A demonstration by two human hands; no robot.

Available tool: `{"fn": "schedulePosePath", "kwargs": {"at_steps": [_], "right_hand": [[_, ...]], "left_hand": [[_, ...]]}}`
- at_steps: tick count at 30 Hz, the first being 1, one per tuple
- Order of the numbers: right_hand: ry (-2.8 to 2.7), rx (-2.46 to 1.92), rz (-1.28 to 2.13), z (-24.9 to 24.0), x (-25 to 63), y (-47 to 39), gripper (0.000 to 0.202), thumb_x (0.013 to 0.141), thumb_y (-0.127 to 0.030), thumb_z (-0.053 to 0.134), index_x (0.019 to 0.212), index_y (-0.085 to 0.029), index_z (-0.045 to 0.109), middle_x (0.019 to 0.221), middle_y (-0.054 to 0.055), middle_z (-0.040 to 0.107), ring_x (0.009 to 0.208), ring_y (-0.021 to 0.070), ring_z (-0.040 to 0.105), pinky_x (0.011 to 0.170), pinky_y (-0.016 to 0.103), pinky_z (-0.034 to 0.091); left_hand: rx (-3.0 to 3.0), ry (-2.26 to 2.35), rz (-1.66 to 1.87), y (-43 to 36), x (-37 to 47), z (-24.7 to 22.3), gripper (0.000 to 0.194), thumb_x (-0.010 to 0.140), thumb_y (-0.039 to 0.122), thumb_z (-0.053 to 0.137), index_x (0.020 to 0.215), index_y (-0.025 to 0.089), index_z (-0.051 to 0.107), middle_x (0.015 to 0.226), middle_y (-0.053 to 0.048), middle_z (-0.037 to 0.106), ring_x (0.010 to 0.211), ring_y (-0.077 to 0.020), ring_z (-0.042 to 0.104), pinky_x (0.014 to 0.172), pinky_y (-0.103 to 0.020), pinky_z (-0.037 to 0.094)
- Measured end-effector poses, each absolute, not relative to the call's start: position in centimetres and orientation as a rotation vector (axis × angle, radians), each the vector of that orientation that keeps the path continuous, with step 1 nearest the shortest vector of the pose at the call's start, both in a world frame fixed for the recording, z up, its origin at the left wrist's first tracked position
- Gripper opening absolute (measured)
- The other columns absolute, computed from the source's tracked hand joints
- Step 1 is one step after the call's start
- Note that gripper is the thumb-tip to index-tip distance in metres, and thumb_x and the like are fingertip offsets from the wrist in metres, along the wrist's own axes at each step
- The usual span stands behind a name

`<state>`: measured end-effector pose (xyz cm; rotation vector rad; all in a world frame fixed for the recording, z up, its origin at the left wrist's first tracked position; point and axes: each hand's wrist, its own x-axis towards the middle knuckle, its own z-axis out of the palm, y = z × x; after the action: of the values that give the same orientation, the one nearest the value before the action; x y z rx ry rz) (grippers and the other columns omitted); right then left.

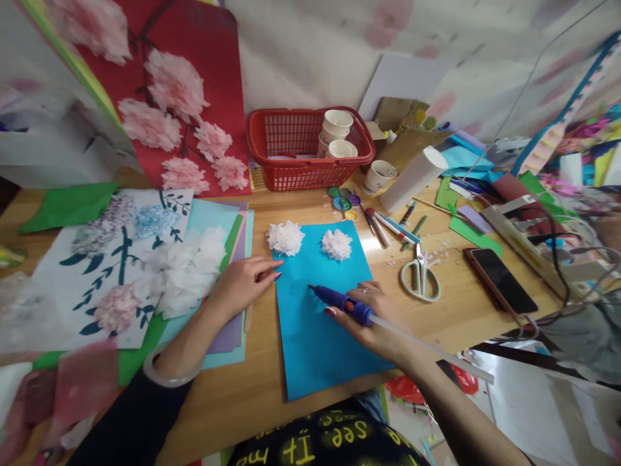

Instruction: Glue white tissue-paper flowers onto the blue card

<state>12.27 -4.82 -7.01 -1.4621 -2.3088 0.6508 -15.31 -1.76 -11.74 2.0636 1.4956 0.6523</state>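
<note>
A blue sheet [330, 343] lies on the wooden table, with two white paper flowers [285, 238] [336, 244] at its upper corners. My right hand [366, 314] is closed around a blue glue gun [342, 304], its nozzle over the sheet's left half beside a small clear glue patch. A long glue stick extends from the gun's back, over my right forearm. My left hand [250, 281] rests at the sheet's left edge, fingers together and pointing right; whether they pinch anything small is unclear. White crumpled paper petals [189, 268] lie left of it.
A red basket [310, 173] with paper cups stands at the back, beside a red flower picture [218, 77]. Scissors [420, 278], pens and a phone [504, 280] lie to the right. A painted flower sheet [63, 298] and coloured papers lie left.
</note>
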Motion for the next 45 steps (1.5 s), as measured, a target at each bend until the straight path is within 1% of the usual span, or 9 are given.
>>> {"fn": "schedulePosePath", "kwargs": {"at_steps": [21, 26, 30, 32, 33, 35, 37, 40, 45], "right_hand": [[-2.198, -1.443, 0.738, -6.1, 11.4, -6.3, 0.047, 0.09, -0.055, 0.057, 0.059, -0.023, 0.044, 0.055, 0.0, 0.05, 0.06, 0.0173, 0.051, 0.06, 0.033, 0.037], [-1.936, -1.561, 0.837, -7.0, 11.4, -6.9, 0.041, 0.087, -0.057, 0.058, 0.064, -0.024, 0.048, 0.059, 0.0, 0.052, 0.053, 0.0166, 0.049, 0.049, 0.031, 0.033], [-1.784, -1.589, 1.027, -6.8, 10.9, -7.5, 0.03, 0.084, -0.048, 0.062, 0.074, -0.024, 0.047, 0.065, -0.001, 0.053, 0.055, 0.016, 0.05, 0.048, 0.028, 0.036], [-1.707, -1.532, 1.145, -6.8, 10.3, -7.8, 0.023, 0.081, -0.04, 0.064, 0.082, -0.023, 0.048, 0.073, 0.0, 0.056, 0.061, 0.0165, 0.053, 0.051, 0.028, 0.04], [-1.653, -1.49, 1.223, -6.8, 10.0, -7.9, 0.021, 0.08, -0.036, 0.064, 0.086, -0.023, 0.048, 0.077, 0.001, 0.058, 0.064, 0.017, 0.055, 0.054, 0.028, 0.042], [-1.51, -1.408, 1.382, -7.1, 9.1, -8.2, 0.025, 0.077, -0.031, 0.064, 0.094, -0.022, 0.049, 0.083, 0.002, 0.06, 0.07, 0.018, 0.057, 0.059, 0.029, 0.047], [-1.377, -1.342, 1.48, -7.5, 8.3, -8.7, 0.031, 0.076, -0.031, 0.065, 0.102, -0.021, 0.051, 0.089, 0.004, 0.062, 0.078, 0.0202, 0.061, 0.068, 0.033, 0.051], [-1.2, -1.239, 1.538, -8.0, 7.6, -9.6, 0.038, 0.077, -0.035, 0.066, 0.11, -0.02, 0.054, 0.105, 0.008, 0.065, 0.096, 0.024, 0.062, 0.085, 0.039, 0.053], [-1.283, -1.184, 1.444, -8.2, 7.6, -11.3, 0.035, 0.086, -0.041, 0.061, 0.115, -0.02, 0.058, 0.114, 0.009, 0.066, 0.11, 0.0257, 0.06, 0.099, 0.044, 0.049]], "left_hand": [[2.067, 1.48, 0.793, -1.7, -15.2, -11.8, 0.025, 0.09, 0.03, 0.06, 0.109, 0.022, 0.076, 0.083, -0.003, 0.075, 0.063, -0.0137, 0.06, 0.061, -0.026, 0.047], [1.801, 1.732, 1.324, -3.1, -15.1, -9.0, 0.023, 0.09, 0.033, 0.058, 0.084, 0.019, 0.076, 0.074, -0.001, 0.072, 0.06, -0.013, 0.057, 0.058, -0.025, 0.045], [1.52, 1.74, 1.354, -6.8, -13.5, -6.5, 0.04, 0.092, 0.036, 0.053, 0.057, 0.02, 0.063, 0.056, 0.0, 0.061, 0.052, -0.0127, 0.054, 0.053, -0.026, 0.045], [1.423, 1.55, 1.121, -9.0, -11.8, -6.3, 0.032, 0.09, 0.038, 0.055, 0.068, 0.021, 0.07, 0.072, -0.003, 0.07, 0.06, -0.0158, 0.062, 0.057, -0.028, 0.052], [1.39, 1.444, 0.974, -10.0, -10.7, -6.5, 0.023, 0.087, 0.039, 0.06, 0.086, 0.022, 0.074, 0.083, -0.005, 0.073, 0.072, -0.0192, 0.067, 0.064, -0.03, 0.057], [1.296, 1.332, 0.817, -11.7, -8.6, -7.2, 0.045, 0.082, 0.042, 0.07, 0.123, 0.024, 0.065, 0.111, -0.009, 0.072, 0.093, -0.024, 0.069, 0.077, -0.035, 0.06], [1.161, 1.234, 0.811, -12.8, -6.9, -7.9, 0.065, 0.081, 0.048, 0.071, 0.139, 0.025, 0.052, 0.137, -0.013, 0.06, 0.115, -0.028, 0.064, 0.094, -0.039, 0.056], [0.985, 1.153, 0.925, -13.6, -5.4, -7.9, 0.076, 0.083, 0.055, 0.068, 0.146, 0.021, 0.044, 0.151, -0.016, 0.046, 0.132, -0.0324, 0.052, 0.107, -0.043, 0.048], [0.879, 1.146, 1.022, -13.8, -4.0, -6.9, 0.082, 0.077, 0.056, 0.074, 0.142, 0.015, 0.047, 0.144, -0.019, 0.053, 0.132, -0.035, 0.052, 0.111, -0.045, 0.043]]}}
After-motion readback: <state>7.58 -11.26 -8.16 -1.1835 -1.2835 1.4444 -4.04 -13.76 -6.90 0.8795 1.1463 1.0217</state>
